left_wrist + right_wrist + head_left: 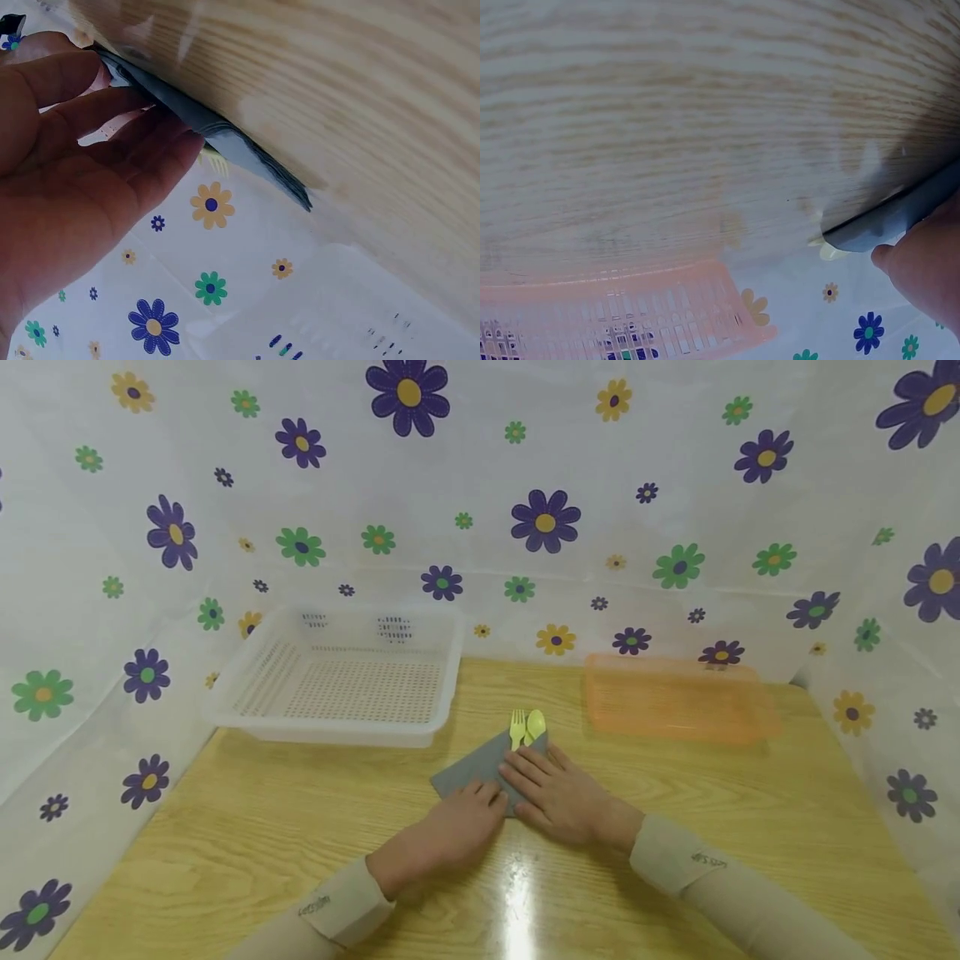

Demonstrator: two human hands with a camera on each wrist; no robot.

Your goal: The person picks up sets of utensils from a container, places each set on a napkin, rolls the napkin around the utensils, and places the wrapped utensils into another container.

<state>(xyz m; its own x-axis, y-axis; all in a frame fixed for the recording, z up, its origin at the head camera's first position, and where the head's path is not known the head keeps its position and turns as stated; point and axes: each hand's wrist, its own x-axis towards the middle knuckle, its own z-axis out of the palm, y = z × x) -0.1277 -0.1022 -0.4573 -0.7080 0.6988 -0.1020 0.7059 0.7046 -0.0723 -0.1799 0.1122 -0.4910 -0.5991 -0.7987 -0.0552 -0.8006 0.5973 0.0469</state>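
A grey folded napkin lies on the table, with a yellow-green plastic fork and a matching spoon sticking out of its top. My right hand rests flat over the napkin's right side, its fingers stretched across the fold. With bent fingers, my left hand holds the napkin's lower edge. The left wrist view shows its thumb and fingers at the layered napkin; the exact thumb contact is partly hidden. In the right wrist view, the napkin's edge shows beside my right thumb. The cutlery handles are hidden.
A white perforated basket stands at the back left of the wooden table. An orange slotted basket sits at the back right. A flower-printed white sheet encloses the table's back and sides.
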